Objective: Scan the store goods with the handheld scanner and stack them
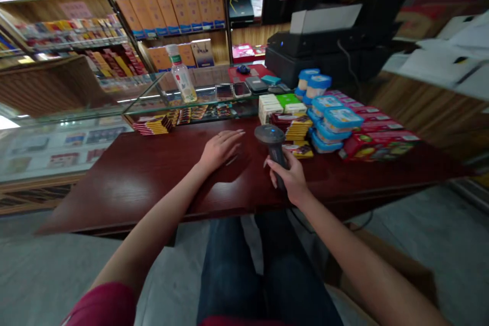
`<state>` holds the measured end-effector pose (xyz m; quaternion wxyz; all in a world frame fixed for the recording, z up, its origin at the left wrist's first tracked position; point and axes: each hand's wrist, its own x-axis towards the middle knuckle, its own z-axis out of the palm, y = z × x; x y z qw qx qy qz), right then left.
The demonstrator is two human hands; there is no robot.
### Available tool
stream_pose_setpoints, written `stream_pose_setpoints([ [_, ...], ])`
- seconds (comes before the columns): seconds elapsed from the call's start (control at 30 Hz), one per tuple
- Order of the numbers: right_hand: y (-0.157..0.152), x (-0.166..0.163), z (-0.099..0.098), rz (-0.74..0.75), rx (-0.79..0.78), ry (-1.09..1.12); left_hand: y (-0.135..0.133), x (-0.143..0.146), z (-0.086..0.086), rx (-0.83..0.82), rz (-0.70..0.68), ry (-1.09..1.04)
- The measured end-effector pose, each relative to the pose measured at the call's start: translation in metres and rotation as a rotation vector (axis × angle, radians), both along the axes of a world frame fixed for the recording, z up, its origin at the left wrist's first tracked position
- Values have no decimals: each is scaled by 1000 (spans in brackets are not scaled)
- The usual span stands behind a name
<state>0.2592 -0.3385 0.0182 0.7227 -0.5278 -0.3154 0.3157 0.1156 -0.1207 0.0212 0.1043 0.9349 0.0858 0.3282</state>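
Note:
My right hand (292,175) is wrapped round the handle of a dark barcode scanner (269,135), held upright with its head pointing away from me and a small blue light on top. Over the dark red desk (153,168), my left hand (221,150) has its fingers stretched out to the right and nothing shows in it. Just behind the scanner are stacked yellow and brown chocolate packs (298,127). A similar stack of yellow and red packs (153,125) lies at the desk's far left.
Blue-lidded tubs (338,119) and red boxes (382,145) fill the desk's right side. Behind the desk, a glass counter (206,92) bears a clear bottle (182,77) and phones (242,90). A black printer-like machine (324,35) stands at the back right. The scanner's cable hangs past the desk's front edge.

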Motion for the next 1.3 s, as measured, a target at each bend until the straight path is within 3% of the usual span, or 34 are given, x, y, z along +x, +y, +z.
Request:
stream_pose_setpoints([
  [0.13,-53,20,4,-121,4,4,-65,70,0,-28,-183,11],
  [0.23,-90,30,6,-192,-7,-1,-93,102,-6,-52,-182,83],
  [0.37,-127,36,6,-274,-21,-12,-105,121,-16,-141,-171,156],
  [0.5,-132,36,7,-301,-28,-16,-98,118,-17,-214,-232,136],
  [0.6,-116,32,11,-258,-5,-15,-86,101,-10,-217,-184,97],
  [0.73,-73,19,15,-139,-3,-29,-54,61,-2,-244,59,-3],
  [0.97,37,-26,8,127,-10,1,36,-31,-8,-667,420,-345],
  [1.13,104,-59,13,376,-53,-33,79,-79,-17,-1185,446,-609],
  [1.2,123,-67,14,441,-62,-44,88,-88,-20,-1270,450,-706],
  [1.3,142,-72,10,484,-62,-40,95,-92,-26,-1251,453,-813],
])
